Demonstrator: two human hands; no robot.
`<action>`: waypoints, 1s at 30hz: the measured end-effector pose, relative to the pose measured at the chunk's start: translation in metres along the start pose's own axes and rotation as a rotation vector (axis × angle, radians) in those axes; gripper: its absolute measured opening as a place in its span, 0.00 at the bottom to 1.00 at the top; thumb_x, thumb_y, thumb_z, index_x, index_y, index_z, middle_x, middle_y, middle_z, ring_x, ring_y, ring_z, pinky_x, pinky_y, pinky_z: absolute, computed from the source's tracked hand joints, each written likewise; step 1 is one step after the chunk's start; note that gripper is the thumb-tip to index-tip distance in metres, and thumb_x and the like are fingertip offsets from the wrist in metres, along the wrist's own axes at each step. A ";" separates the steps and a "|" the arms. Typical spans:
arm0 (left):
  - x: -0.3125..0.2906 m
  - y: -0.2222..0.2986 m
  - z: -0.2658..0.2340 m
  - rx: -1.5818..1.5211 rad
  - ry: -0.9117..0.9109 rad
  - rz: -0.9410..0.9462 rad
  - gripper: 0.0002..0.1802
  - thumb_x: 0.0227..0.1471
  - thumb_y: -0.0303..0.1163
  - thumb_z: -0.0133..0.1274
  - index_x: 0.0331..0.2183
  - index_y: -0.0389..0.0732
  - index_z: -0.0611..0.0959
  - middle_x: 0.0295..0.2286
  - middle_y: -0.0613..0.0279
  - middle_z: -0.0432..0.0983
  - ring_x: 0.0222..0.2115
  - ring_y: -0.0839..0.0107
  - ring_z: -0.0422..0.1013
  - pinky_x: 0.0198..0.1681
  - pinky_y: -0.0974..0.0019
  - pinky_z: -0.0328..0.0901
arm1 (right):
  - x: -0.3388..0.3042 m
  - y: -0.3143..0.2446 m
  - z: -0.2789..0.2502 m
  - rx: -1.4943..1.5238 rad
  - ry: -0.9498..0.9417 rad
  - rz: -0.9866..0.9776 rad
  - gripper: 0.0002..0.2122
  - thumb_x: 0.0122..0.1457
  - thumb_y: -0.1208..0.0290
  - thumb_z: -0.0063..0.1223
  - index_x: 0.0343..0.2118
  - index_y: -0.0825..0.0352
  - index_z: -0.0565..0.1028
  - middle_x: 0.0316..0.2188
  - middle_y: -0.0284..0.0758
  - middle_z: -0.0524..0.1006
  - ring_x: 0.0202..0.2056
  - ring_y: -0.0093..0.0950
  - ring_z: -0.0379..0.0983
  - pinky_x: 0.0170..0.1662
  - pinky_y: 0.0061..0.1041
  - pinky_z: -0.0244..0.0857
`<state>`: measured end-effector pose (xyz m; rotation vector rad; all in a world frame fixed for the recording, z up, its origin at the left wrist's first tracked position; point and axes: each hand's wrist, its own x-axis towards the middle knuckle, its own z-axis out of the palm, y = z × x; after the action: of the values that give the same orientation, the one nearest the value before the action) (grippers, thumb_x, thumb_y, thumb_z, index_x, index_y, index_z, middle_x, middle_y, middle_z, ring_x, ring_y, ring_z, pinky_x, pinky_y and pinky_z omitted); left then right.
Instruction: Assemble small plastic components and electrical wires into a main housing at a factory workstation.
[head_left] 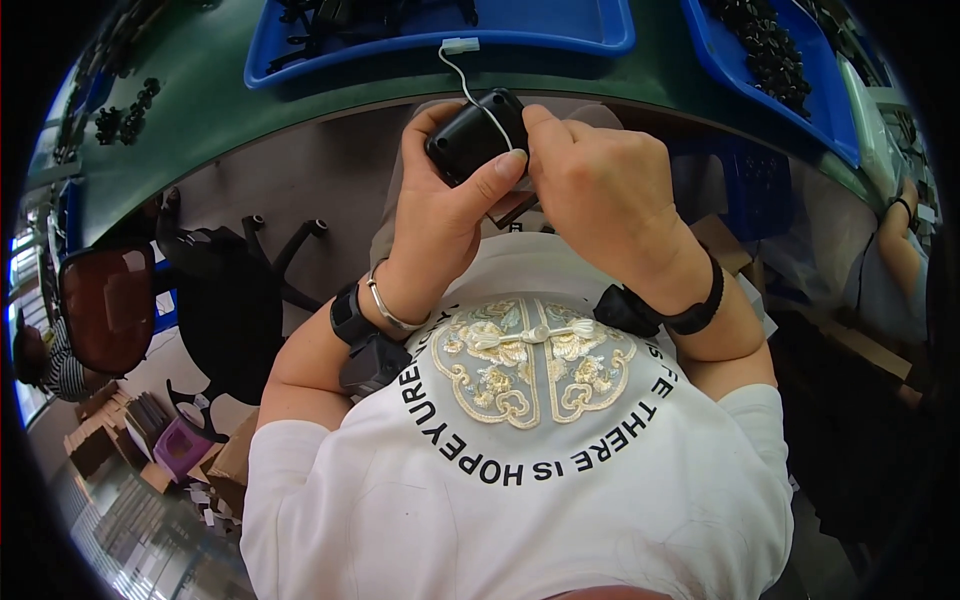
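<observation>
My left hand point(445, 205) is closed around a small black plastic casing point(468, 143) with rounded corners, its thumb lying across the near side. A thin white cable point(462, 76) runs over the casing and under or beside my thumb. At its far end, a white plug connector point(460, 46) lies against the near rim of a blue tray. My right hand point(600, 180) is curled in a pinch at the casing's right edge. What its fingers grip, if anything, is hidden behind the hand.
Beyond my hands, the blue tray point(540, 42) with black parts stands on a green table point(225, 125). Another blue tray point(825, 125) at the right holds many small black parts. Black pieces point(130, 120) lie at the far left. Below are an office chair point(220, 310) and cardboard boxes; another person's arm point(900, 240) shows right.
</observation>
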<state>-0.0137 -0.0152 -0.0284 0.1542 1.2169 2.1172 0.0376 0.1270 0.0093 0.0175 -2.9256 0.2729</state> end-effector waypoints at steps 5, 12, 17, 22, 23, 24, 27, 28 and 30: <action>0.003 0.005 -0.006 -0.087 -0.035 -0.030 0.29 0.50 0.27 0.53 0.50 0.46 0.57 0.43 0.55 0.63 0.42 0.65 0.68 0.42 0.59 0.71 | -0.008 0.010 -0.009 0.306 0.037 -0.045 0.15 0.51 0.75 0.52 0.43 0.71 0.71 0.16 0.34 0.71 0.15 0.27 0.67 0.20 0.20 0.61; 0.001 0.010 -0.012 -0.118 -0.133 -0.094 0.28 0.51 0.25 0.50 0.51 0.47 0.57 0.45 0.56 0.63 0.44 0.62 0.68 0.43 0.57 0.70 | -0.028 0.082 -0.053 0.704 0.022 0.180 0.14 0.54 0.74 0.53 0.44 0.69 0.72 0.19 0.26 0.69 0.21 0.14 0.62 0.24 0.13 0.56; -0.001 0.009 -0.013 -0.158 -0.226 -0.138 0.29 0.49 0.25 0.51 0.51 0.46 0.57 0.45 0.56 0.64 0.44 0.62 0.68 0.43 0.56 0.69 | -0.030 0.178 -0.075 0.462 0.222 0.400 0.12 0.54 0.72 0.54 0.42 0.66 0.74 0.21 0.24 0.69 0.24 0.13 0.63 0.29 0.12 0.58; -0.004 0.008 -0.011 -0.035 -0.153 -0.097 0.32 0.47 0.30 0.55 0.51 0.44 0.59 0.38 0.54 0.69 0.37 0.57 0.73 0.37 0.55 0.72 | -0.019 0.246 -0.080 0.312 0.154 0.391 0.12 0.53 0.71 0.55 0.39 0.67 0.74 0.24 0.27 0.73 0.28 0.18 0.69 0.33 0.16 0.64; -0.003 0.007 -0.010 -0.026 -0.148 -0.108 0.32 0.47 0.30 0.55 0.51 0.44 0.59 0.38 0.54 0.69 0.36 0.57 0.73 0.36 0.55 0.72 | -0.014 0.252 -0.080 0.299 0.164 0.396 0.12 0.53 0.71 0.55 0.39 0.67 0.74 0.24 0.27 0.73 0.28 0.18 0.69 0.33 0.16 0.64; -0.003 0.008 -0.010 -0.027 -0.153 -0.104 0.32 0.47 0.30 0.55 0.51 0.44 0.59 0.38 0.54 0.69 0.36 0.57 0.73 0.36 0.55 0.72 | -0.007 0.256 -0.077 0.286 0.156 0.359 0.11 0.52 0.71 0.55 0.39 0.67 0.74 0.25 0.28 0.73 0.28 0.18 0.70 0.33 0.17 0.65; -0.004 0.007 -0.010 -0.036 -0.170 -0.118 0.32 0.46 0.30 0.56 0.50 0.43 0.59 0.38 0.54 0.69 0.36 0.58 0.73 0.36 0.56 0.72 | 0.017 0.264 -0.069 0.260 0.140 0.282 0.11 0.51 0.72 0.55 0.38 0.68 0.74 0.25 0.30 0.74 0.29 0.20 0.71 0.34 0.19 0.66; -0.005 0.007 -0.010 -0.035 -0.169 -0.116 0.32 0.46 0.30 0.56 0.50 0.43 0.59 0.38 0.54 0.69 0.36 0.58 0.73 0.36 0.56 0.72 | 0.027 0.264 -0.066 0.082 0.092 0.266 0.11 0.51 0.72 0.55 0.38 0.68 0.74 0.26 0.30 0.75 0.30 0.21 0.71 0.34 0.19 0.66; -0.008 0.007 -0.008 -0.023 -0.149 -0.116 0.32 0.46 0.29 0.56 0.50 0.43 0.59 0.38 0.55 0.69 0.36 0.59 0.73 0.37 0.57 0.71 | 0.040 0.268 -0.061 -0.275 -0.003 0.233 0.11 0.51 0.73 0.54 0.38 0.68 0.74 0.26 0.31 0.75 0.30 0.22 0.71 0.34 0.19 0.66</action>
<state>-0.0149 -0.0280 -0.0252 0.2218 1.0875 1.9821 0.0025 0.4023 0.0276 -0.3657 -2.9399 -0.0972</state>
